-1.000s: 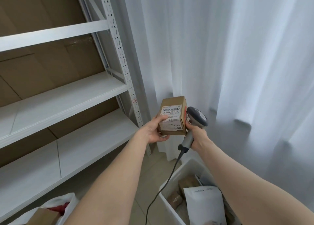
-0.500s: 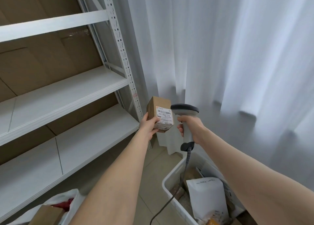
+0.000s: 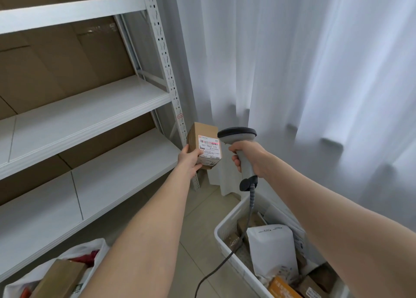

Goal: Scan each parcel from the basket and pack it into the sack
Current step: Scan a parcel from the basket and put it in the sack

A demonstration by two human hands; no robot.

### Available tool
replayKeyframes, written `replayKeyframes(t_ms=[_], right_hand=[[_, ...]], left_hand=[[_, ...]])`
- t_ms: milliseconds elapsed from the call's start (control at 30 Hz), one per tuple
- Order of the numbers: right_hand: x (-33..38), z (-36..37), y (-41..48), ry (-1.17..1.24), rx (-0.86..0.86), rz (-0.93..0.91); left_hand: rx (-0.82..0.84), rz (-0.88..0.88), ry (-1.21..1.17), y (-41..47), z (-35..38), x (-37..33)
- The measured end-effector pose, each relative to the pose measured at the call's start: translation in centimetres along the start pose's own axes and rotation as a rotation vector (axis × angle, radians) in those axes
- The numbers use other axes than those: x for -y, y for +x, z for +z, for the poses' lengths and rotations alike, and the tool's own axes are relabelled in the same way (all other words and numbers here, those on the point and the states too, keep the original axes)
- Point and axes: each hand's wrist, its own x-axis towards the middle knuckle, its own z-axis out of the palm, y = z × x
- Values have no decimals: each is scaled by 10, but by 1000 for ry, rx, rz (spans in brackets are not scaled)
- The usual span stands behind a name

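Currently scanning: the left hand [image 3: 190, 160] is gripping the parcel [image 3: 202, 137], and the right hand [image 3: 249, 159] is gripping the scanner [image 3: 238, 135] just beside it. Transfer to the sack [image 3: 99, 249] is pending.

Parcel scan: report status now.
Left hand grips small brown parcel, barcode label facing scanner. Right hand grips scanner, red line on label. Nothing between them. Sack and basket below.

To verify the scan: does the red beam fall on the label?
Yes, a red line crosses the barcode on the box.
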Motion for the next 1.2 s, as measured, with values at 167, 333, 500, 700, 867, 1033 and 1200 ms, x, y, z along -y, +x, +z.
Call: replayKeyframes(t_ms=[167, 333, 500, 700, 867, 1033, 1200], right_hand=[[1, 14, -3, -20, -9, 12], [1, 27, -5, -51, -29, 8], [0, 40, -9, -62, -8, 29], [0, 55, -14, -66, 1, 34], [-4, 66, -17, -38, -16, 14], [-6, 74, -20, -27, -25, 19], [-4, 75, -25, 1, -8, 50]], left_hand=[[-14, -10, -10, -2, -7, -1], [-27, -9, -3, -3, -21, -2], [-42, -10, -8, -4, -34, -4], [-58, -9, 6, -7, -46, -7], [-51, -15, 19, -8, -55, -7], [-58, -24, 18, -12, -59, -6], [-73, -28, 13, -20, -56, -7]])
